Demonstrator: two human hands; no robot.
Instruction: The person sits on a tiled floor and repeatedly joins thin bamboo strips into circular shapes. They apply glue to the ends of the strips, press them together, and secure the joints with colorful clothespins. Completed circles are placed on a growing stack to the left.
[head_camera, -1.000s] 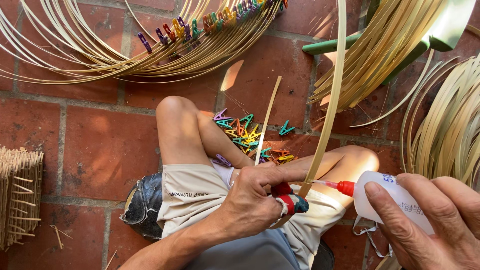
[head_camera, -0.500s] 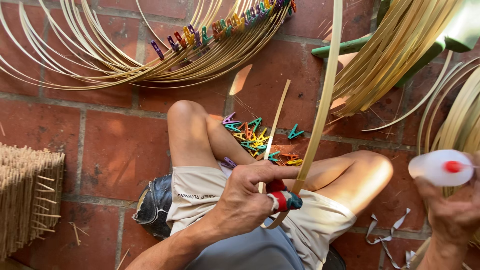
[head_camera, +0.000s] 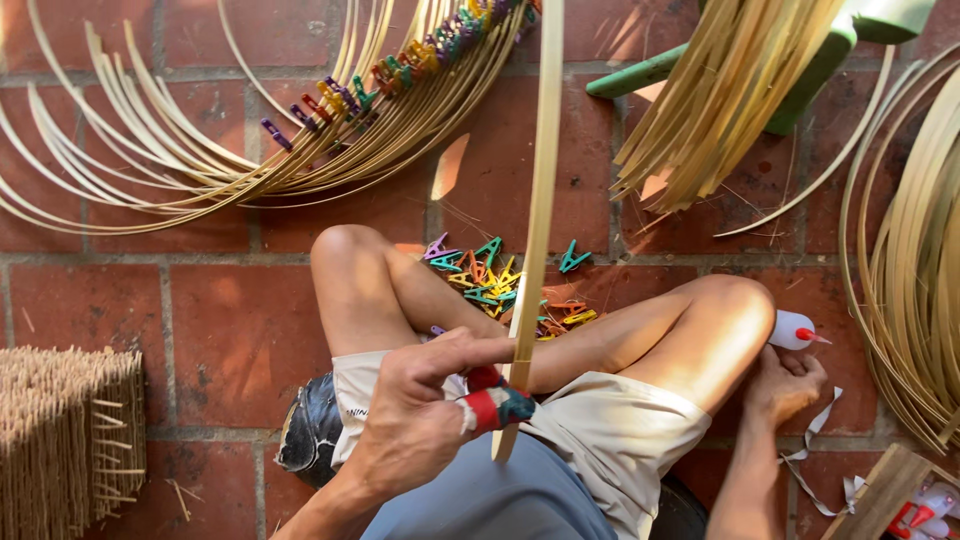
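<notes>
Brick floor (head_camera: 230, 330) lies under everything, with great curved bundles of bamboo strips (head_camera: 200, 170) fanned across the top left, more coils (head_camera: 915, 270) at the right edge, and a woven basket (head_camera: 65, 440) at the lower left. Between the person's bent knees sits a small heap of coloured clips (head_camera: 500, 285).

One long strip (head_camera: 540, 200) stands nearly upright through the middle of the view, its long axis running from the top edge down to the lap. The left hand (head_camera: 425, 415) is closed around its lower end, index finger stretched along it, fingertips wrapped in red and dark tape. The right hand (head_camera: 785, 385) is well apart, low beside the right knee, closed on a white glue bottle (head_camera: 792, 330) whose red nozzle points away from the strip. So the strip lies to the left of the bottle, and the left hand is the nearer one, already on it.
</notes>
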